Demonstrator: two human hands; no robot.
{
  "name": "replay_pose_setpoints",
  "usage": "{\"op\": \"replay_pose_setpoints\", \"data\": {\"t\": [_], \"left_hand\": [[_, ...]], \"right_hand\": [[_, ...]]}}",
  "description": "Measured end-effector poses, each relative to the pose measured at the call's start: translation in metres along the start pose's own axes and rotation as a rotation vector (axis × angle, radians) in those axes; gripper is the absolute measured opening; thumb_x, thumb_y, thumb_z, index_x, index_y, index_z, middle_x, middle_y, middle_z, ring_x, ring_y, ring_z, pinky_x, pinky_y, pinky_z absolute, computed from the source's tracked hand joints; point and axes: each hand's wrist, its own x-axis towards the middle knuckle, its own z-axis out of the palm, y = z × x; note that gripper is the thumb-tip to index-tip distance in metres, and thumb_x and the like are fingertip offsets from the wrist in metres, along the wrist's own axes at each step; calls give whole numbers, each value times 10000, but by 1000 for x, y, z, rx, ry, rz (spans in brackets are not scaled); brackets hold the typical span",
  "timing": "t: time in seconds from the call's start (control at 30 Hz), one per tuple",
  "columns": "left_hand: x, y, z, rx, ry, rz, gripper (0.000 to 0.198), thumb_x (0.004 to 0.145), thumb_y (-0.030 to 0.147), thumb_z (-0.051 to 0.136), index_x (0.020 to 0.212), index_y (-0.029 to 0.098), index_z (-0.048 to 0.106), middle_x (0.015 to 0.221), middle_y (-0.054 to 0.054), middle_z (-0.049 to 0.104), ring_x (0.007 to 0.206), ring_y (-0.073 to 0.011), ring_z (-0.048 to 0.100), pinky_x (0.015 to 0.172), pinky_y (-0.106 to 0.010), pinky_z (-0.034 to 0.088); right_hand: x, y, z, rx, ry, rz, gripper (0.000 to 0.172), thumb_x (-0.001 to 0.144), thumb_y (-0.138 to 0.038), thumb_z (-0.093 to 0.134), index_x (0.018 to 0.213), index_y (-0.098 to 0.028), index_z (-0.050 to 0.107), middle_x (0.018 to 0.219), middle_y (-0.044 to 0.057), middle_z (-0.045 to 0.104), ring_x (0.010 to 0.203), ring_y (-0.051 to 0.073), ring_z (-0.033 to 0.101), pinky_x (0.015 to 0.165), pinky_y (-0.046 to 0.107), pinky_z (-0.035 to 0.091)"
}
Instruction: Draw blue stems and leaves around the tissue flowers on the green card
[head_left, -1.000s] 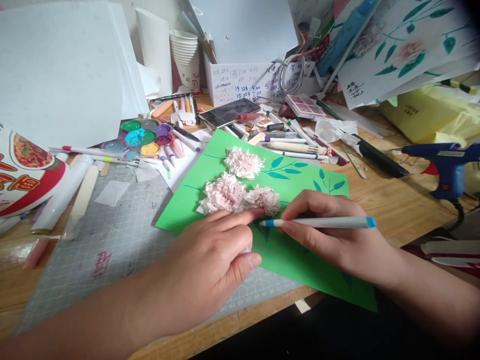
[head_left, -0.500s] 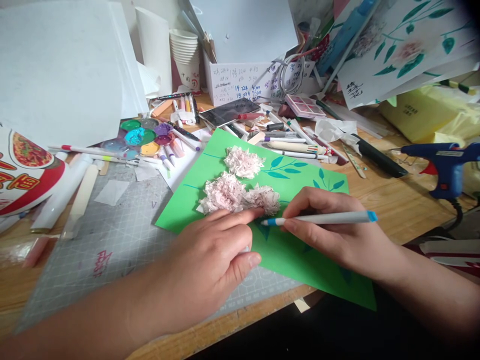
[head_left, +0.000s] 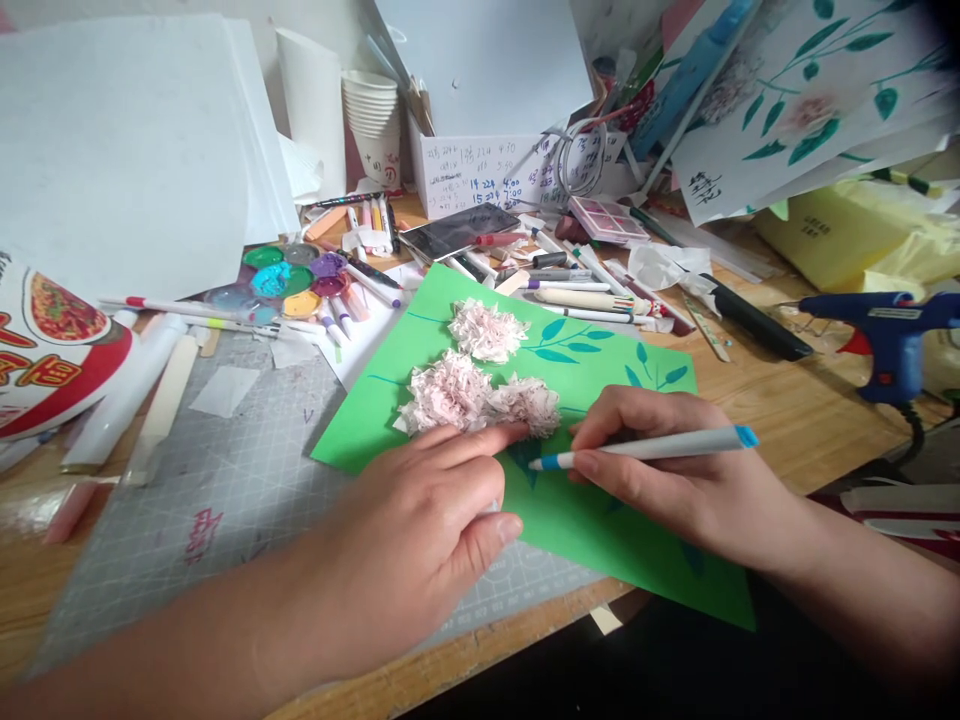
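A sheet of green paper (head_left: 615, 560) lies at a slant, bearing three crumpled-paper flowers in pale pink: one at the top (head_left: 487, 330), one at the left (head_left: 444, 390) and one at the right (head_left: 526, 402). Dark teal leaves (head_left: 566, 340) are drawn around them. My left hand (head_left: 442, 515) rests on the paper's lower left, index finger stretched out against the right flower and thumb apart. Pinched in my right hand (head_left: 660, 470) is a white marker (head_left: 675, 443) with a blue end. Its tip is at a teal leaf just below the right flower.
Under the paper lies a grey cutting mat (head_left: 247, 450). Behind are a paint palette (head_left: 300, 275), scattered pens, a phone (head_left: 457, 232) and stacked paper cups (head_left: 373, 130). A blue glue gun (head_left: 892, 340) stands at right, a noodle tub (head_left: 60, 345) at left.
The marker's tip has shifted slightly down and right over the leaf, and the marker tilts more. My left hand stays in place. The whole view has shifted slightly.
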Motion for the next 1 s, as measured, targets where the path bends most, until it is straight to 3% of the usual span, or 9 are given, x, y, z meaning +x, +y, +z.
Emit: {"op": "replay_pose_setpoints", "data": {"t": [0.37,0.57,1.0], "left_hand": [[0,-1,1,0,3,-3,274,993,297,408,766,195,522,1201,-87,621,1216,-258,525,974,-474,440],[0,0,1,-7,-5,-4,278,994,295,399,770,192,527,1100,-94,642,1204,-280,525,966,-501,431],[-1,-2,1,1,0,8,280,995,295,404,743,194,471,1151,-84,621,1162,-275,541,910,-470,448]], "right_hand": [[2,1,1,-6,28,-28,96,848,-180,614,752,-183,616,638,-6,631,532,100,542,472,213,414],[1,-1,2,-7,12,-19,97,853,-172,613,756,-186,617,636,-10,626,530,98,534,473,214,407],[-1,1,2,41,6,-24,106,848,-186,619,742,-180,621,611,-20,607,507,84,500,451,202,375]]}}
